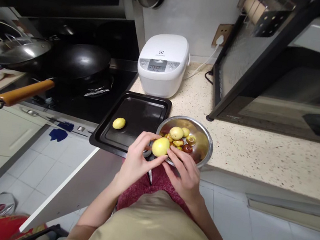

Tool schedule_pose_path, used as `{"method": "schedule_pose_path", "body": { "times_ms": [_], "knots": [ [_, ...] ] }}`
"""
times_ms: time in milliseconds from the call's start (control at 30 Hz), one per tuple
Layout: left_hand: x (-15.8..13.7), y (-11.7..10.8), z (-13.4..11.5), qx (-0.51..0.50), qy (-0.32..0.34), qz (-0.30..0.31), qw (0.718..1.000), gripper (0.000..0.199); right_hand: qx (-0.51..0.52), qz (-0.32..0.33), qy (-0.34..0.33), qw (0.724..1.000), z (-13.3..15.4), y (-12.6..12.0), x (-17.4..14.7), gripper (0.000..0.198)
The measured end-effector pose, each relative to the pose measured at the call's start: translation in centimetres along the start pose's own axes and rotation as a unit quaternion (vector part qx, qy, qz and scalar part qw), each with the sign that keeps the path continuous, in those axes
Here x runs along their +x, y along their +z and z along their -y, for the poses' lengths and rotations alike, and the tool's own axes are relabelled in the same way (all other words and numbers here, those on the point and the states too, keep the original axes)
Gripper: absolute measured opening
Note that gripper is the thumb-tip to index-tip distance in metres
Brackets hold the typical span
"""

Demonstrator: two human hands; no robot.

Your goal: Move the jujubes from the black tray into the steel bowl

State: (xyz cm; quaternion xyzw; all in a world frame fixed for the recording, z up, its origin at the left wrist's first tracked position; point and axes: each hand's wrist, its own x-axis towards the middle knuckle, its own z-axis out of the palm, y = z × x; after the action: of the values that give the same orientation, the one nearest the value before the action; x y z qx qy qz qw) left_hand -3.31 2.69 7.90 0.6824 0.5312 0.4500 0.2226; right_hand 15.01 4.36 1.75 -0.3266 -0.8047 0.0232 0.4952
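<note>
A smooth, round yellow fruit point(160, 147) is held between my two hands, above the near left rim of a steel bowl point(207, 154). My left hand point(137, 158) curls its thumb and fingers around the left side of the fruit. My right hand point(183, 173) has its fingertips against the right side. Inside the bowl lie several yellow fruits point(176, 132) and brownish pieces point(187, 148); their exact kind I cannot tell. Another yellow fruit point(119, 123) rests on a black baking tray point(146, 109). Something shiny, partly hidden, shows beside my left hand.
Behind the tray stands a white rice cooker point(162, 67). A wok point(80, 61) with a wooden handle point(26, 92) and a lidded pan point(21, 51) sit on the stove at left. A black rack point(225, 77) stands at right. An open cabinet door point(59, 189) juts out below the tray.
</note>
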Motion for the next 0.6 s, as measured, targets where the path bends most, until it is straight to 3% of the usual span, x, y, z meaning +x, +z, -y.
{"method": "schedule_pose_path", "body": {
  "times_ms": [200,333,533,600],
  "knots": [
    [-0.7,3.1,-0.7,-0.025,-0.006,-0.053,0.998,0.035,-0.027,-0.040,0.013,0.999,0.2,0.2,-0.3,0.079],
    [-0.9,3.8,-0.6,-0.033,-0.011,-0.047,0.998,0.038,-0.030,-0.056,0.032,0.997,0.4,0.4,-0.1,0.074],
    [-0.5,3.1,-0.1,-0.058,0.002,0.018,0.998,0.051,-0.040,-0.060,0.120,0.990,-1.2,-0.2,0.6,0.056],
    [0.0,2.0,0.3,-0.029,0.004,0.004,1.000,0.048,-0.053,-0.051,0.162,0.984,-2.4,-0.7,0.9,0.049]
  ]
}}
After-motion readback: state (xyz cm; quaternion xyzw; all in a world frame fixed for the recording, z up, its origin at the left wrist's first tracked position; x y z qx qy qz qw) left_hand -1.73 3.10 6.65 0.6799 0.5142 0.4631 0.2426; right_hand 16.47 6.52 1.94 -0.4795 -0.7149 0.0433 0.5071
